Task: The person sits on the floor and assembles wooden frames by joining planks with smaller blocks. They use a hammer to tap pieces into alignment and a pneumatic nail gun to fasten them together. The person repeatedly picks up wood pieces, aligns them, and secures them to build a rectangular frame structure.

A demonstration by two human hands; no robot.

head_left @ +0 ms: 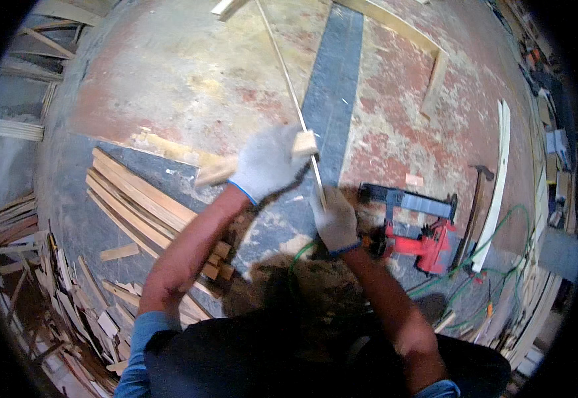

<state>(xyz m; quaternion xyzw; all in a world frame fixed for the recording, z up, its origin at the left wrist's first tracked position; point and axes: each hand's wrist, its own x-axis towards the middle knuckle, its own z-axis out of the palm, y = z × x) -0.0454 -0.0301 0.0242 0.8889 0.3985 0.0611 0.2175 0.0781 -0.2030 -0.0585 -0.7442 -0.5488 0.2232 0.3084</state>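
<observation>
Lining up block (305, 142) and stick (289, 83), perhaps.
Left hand (264, 164) holds block, right hand (337, 224) holds stick; next likely needs keeping still.

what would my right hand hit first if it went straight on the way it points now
Your right hand would probably meet the left hand first, near the wood piece it holds, though depth is unclear.

Hammer (473, 212) on worn floor (149, 93), looped green hose (528, 229), heaped wood scraps (70, 308)
</observation>
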